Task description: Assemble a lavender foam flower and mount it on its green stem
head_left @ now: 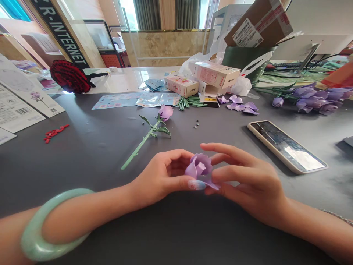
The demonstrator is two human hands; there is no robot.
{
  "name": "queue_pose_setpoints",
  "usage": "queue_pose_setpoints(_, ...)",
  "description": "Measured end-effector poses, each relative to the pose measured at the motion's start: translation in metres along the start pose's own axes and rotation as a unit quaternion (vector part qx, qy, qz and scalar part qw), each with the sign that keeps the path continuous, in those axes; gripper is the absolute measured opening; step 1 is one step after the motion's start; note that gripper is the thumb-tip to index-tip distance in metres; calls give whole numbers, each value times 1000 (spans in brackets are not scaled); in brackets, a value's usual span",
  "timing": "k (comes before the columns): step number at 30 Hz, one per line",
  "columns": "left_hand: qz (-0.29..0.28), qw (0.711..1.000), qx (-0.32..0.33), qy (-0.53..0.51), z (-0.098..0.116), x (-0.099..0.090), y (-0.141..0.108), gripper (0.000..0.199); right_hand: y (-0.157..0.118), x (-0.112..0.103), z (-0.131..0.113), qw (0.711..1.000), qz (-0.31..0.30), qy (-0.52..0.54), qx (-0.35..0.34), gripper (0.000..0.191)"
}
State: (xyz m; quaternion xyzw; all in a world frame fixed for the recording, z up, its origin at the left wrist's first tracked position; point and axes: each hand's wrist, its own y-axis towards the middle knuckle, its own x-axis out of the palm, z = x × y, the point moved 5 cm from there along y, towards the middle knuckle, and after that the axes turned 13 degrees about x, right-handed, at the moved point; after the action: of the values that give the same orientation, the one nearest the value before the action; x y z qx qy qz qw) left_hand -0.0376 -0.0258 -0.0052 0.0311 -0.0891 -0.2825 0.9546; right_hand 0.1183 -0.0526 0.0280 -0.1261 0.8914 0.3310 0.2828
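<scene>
Between my hands, above the dark table, is a purple toy flower head [198, 165] with cupped petals around a pale centre. My left hand [168, 173] pinches it from the left, thumb in front and fingers behind. My right hand [245, 180] grips a purple petal [211, 184] at the flower's lower right between thumb and fingertips. Its upper fingers are lifted and spread. Beyond my left hand lies a green stem [140, 145] with leaves and a purple bloom [166, 112] at its far end.
Loose purple petals [242, 106], green stem pieces [190, 102] and small boxes [182, 85] lie at the back. A phone [286, 147] is to the right, near purple flowers [317, 98]. Red pieces [55, 133] and printed sheets [16, 99] are at left.
</scene>
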Motion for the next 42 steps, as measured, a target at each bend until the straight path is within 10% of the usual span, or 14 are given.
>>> queue_pose_setpoints(17,-5,1000,-20,-23,-3,-1,3,35,-10,-10,-9,992,71,-91,-53,21)
queue_pose_setpoints(26,20,995,-8,-94,-4,-5,4,36,-6,-18,-22,968,-6,-172,-184,22)
queue_pose_setpoints(42,4,997,-6,-76,-2,-3,3,35,-16,5,-10,975,-33,-156,-152,19)
